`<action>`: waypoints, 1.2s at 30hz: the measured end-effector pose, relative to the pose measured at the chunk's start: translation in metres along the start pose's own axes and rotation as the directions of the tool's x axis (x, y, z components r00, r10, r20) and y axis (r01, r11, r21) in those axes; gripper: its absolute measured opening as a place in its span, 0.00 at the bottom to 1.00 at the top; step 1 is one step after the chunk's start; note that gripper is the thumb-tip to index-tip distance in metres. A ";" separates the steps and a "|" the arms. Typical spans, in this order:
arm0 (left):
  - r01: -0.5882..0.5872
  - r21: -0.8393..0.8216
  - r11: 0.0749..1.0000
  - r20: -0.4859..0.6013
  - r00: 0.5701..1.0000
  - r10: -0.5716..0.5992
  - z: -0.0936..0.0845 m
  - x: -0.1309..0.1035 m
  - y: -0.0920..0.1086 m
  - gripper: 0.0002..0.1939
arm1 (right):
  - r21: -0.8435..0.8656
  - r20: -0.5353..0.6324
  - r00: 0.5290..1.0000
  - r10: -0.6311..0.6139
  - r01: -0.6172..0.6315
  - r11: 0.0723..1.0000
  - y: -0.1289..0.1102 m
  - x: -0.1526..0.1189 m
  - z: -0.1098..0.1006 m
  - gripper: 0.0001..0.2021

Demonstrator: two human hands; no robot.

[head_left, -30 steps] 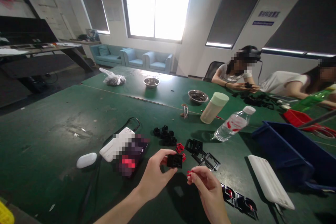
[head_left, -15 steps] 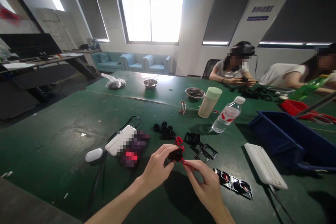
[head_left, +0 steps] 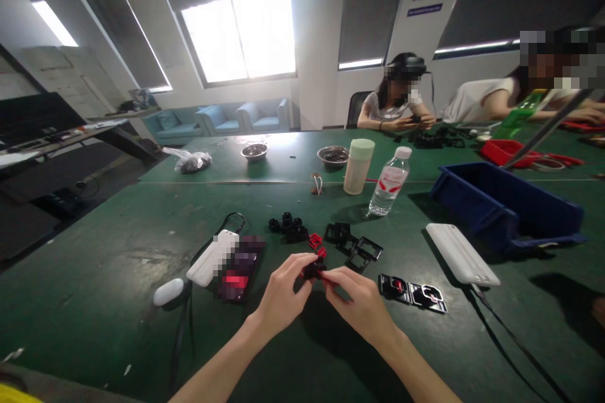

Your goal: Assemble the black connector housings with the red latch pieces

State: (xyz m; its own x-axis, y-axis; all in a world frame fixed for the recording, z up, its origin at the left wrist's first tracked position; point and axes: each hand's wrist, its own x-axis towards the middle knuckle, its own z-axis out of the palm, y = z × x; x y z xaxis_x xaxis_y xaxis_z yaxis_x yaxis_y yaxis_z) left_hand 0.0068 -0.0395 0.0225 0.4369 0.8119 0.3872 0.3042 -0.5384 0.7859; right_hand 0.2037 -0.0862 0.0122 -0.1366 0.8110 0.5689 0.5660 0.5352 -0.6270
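Note:
My left hand (head_left: 287, 286) grips a small black plastic part (head_left: 312, 269) between thumb and fingers, just above the table. My right hand (head_left: 360, 299) is pinched against the part's right side. A trace of red shows at its fingertips, and most of that small red piece is hidden. Just beyond my hands lie small red plastic frames (head_left: 315, 240) and a cluster of black plastic parts (head_left: 288, 227). Black square frames (head_left: 363, 254) sit a little to the right. Nearer my right wrist are two flat black pieces with silvery outlines (head_left: 413, 293).
On the left lie a white case (head_left: 168, 292), a white power bank and a phone (head_left: 239, 267). A tumbler (head_left: 359, 167), a water bottle (head_left: 390, 181) and metal bowls (head_left: 254, 152) stand farther back. Right: another power bank (head_left: 460, 255) and a blue bin (head_left: 508, 201). Two people sit across.
My right hand has moved in closer to the black part, and the red piece that showed between my hands is now mostly hidden. The camera view has shifted and tilted.

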 end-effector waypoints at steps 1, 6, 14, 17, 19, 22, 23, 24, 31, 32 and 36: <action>-0.004 -0.009 1.000 -0.002 1.000 0.004 0.000 0.000 0.001 0.26 | 0.001 0.004 1.000 0.002 -0.002 1.000 0.000 0.000 0.000 0.12; 0.107 -0.135 0.985 0.006 0.994 -0.108 0.001 0.002 0.002 0.24 | 0.015 -0.020 1.000 -0.009 0.009 1.000 -0.002 0.001 0.001 0.10; 0.274 -0.410 0.870 0.126 0.962 -0.244 0.010 0.008 -0.011 0.24 | -0.103 0.050 0.999 -0.013 0.018 0.995 -0.006 0.002 0.000 0.11; 0.278 -0.435 0.856 0.145 0.960 -0.238 0.011 0.008 -0.014 0.25 | -0.185 0.087 0.996 -0.021 0.037 0.982 -0.006 0.001 0.000 0.12; 0.263 -0.438 0.860 0.131 0.965 -0.228 0.010 0.007 -0.014 0.24 | -0.232 0.096 0.995 -0.027 0.049 0.972 -0.007 0.000 0.000 0.13; 0.250 -0.448 0.858 0.101 0.968 -0.230 0.006 0.008 -0.012 0.24 | -0.271 0.094 0.995 -0.041 0.065 0.961 -0.008 -0.001 0.000 0.14; 0.253 -0.457 0.853 0.095 0.967 -0.236 0.005 0.008 -0.011 0.24 | -0.271 0.090 0.995 -0.047 0.070 0.960 -0.009 -0.001 0.000 0.15; 0.256 -0.468 0.846 0.092 0.966 -0.242 0.005 0.009 -0.011 0.24 | -0.268 0.082 0.995 -0.054 0.074 0.961 -0.009 -0.001 0.001 0.15; 0.244 -0.518 0.820 0.089 0.969 -0.232 0.005 0.010 -0.015 0.26 | -0.284 0.022 0.991 -0.128 0.129 0.950 -0.006 -0.001 0.003 0.11; 0.246 -0.524 0.815 0.092 0.968 -0.234 0.006 0.009 -0.015 0.26 | -0.283 0.018 0.990 -0.137 0.136 0.949 -0.005 -0.001 0.004 0.11; 0.273 -0.548 0.791 0.135 0.962 -0.239 0.006 0.008 -0.013 0.25 | -0.285 0.018 0.989 -0.145 0.144 0.948 -0.002 -0.001 0.005 0.10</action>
State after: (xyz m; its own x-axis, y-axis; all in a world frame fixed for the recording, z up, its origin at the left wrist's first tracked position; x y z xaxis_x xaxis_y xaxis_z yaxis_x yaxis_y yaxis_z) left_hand 0.0117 -0.0274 0.0127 0.4620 0.8788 0.1194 -0.1036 -0.0802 0.9914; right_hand 0.1982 -0.0870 0.0102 -0.2312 0.7291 0.6442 0.7485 0.5563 -0.3609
